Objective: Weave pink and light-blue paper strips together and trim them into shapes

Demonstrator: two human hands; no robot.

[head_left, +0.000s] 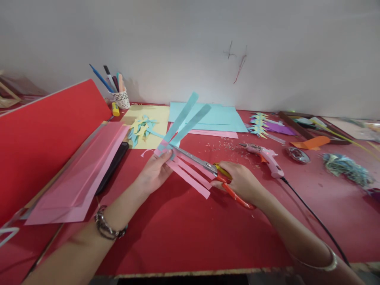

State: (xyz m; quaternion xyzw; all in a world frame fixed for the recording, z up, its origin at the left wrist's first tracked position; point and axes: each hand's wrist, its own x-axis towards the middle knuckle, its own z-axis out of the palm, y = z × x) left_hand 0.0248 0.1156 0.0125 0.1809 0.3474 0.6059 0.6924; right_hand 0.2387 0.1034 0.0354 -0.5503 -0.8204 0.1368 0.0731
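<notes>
Between the thumb and fingers of my left hand [157,170] is a woven piece of paper strips. Its blue strips [193,122] point up and away, while its pink strips [191,181] reach toward the right. My right hand [239,182] grips a pair of scissors [194,160] with yellow and red handles. The blades lie against the woven part near my left thumb, at the base of the blue strips. Whether the blades are fully closed is hard to make out.
Pink sheets [80,178] and a black-handled tool [114,166] lie left. Blue sheets [219,116] and a cream sheet [162,114] with folded paper pieces [142,128] lie behind. Right are a pink glue gun [268,158] with its cord, a metal dish [298,155] and a yarn bundle [346,168].
</notes>
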